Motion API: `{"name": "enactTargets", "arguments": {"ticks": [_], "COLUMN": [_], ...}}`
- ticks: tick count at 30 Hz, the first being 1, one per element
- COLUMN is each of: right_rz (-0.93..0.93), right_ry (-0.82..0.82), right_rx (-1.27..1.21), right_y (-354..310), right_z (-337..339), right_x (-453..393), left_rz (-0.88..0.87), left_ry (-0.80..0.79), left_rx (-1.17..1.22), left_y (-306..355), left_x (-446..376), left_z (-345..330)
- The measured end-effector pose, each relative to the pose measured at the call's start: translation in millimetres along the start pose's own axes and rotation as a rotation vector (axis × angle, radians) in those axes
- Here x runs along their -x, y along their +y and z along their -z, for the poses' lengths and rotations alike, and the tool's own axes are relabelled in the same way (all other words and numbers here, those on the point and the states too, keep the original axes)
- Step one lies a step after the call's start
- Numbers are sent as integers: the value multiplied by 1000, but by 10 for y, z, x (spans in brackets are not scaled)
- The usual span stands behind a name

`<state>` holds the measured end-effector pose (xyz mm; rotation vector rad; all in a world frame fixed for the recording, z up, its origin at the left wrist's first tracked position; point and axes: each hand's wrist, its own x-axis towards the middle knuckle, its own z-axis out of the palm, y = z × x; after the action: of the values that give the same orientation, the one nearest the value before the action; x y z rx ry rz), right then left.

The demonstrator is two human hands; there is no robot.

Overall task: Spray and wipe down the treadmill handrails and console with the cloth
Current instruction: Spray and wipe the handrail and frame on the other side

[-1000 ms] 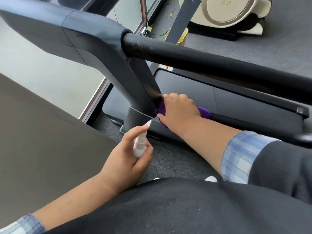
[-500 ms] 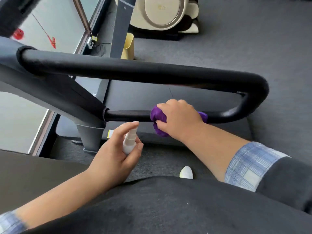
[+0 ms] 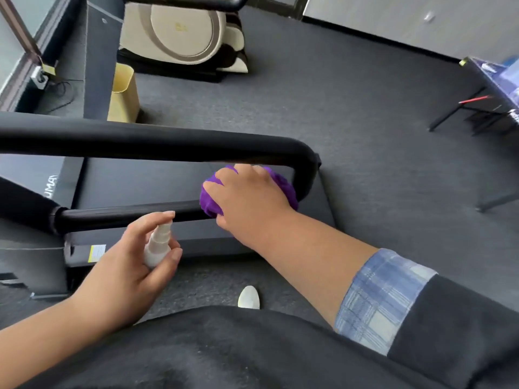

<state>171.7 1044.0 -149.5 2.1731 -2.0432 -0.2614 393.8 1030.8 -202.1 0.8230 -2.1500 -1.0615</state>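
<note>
The right hand [image 3: 248, 196] presses a bunched purple cloth [image 3: 283, 186] against the lower bar of the black handrail [image 3: 157, 141], close to its rounded end bend, fingers curled over the cloth. The left hand [image 3: 123, 265] grips a small white spray bottle [image 3: 157, 245] just below that bar, forefinger resting on the nozzle. The treadmill deck [image 3: 146, 181] lies beneath.

**Both hands forward, each gripping**

The right hand [image 3: 250, 196] reaches forward, forearm bare to a rolled plaid cuff, its fingers [image 3: 224, 178] curled over what it grips. The left hand [image 3: 123, 265] sits lower and nearer the body, index finger raised, thumb alongside.
</note>
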Motion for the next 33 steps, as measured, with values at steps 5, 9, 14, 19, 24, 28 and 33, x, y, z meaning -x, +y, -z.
{"name": "enactTargets", "arguments": {"ticks": [5, 9, 14, 19, 24, 28, 33], "right_rz": [-96, -136, -278, -391, -209, 22, -23], "right_ry": [-106, -51, -9, -50, -92, -28, -226], "right_rx": [0, -138, -485, -782, -785, -272, 200], "right_y": [347, 370, 364, 253, 29, 69, 277], "right_z": [72, -155, -291, -294, -230, 135, 181], "right_x": [-29, 17, -27, -5, -39, -60, 50], "left_rz": [-9, -22, 38, 63, 58, 57, 44], "left_ry": [-36, -5, 10, 57, 60, 42, 4], "left_rx": [6, 19, 51, 37, 33, 36, 60], "left_y": [18, 11, -98, -141, -111, -94, -47], "left_x": [-63, -73, 98, 224, 173, 138, 106], "left_z": [-39, -9, 125, 218, 237, 155, 34]}}
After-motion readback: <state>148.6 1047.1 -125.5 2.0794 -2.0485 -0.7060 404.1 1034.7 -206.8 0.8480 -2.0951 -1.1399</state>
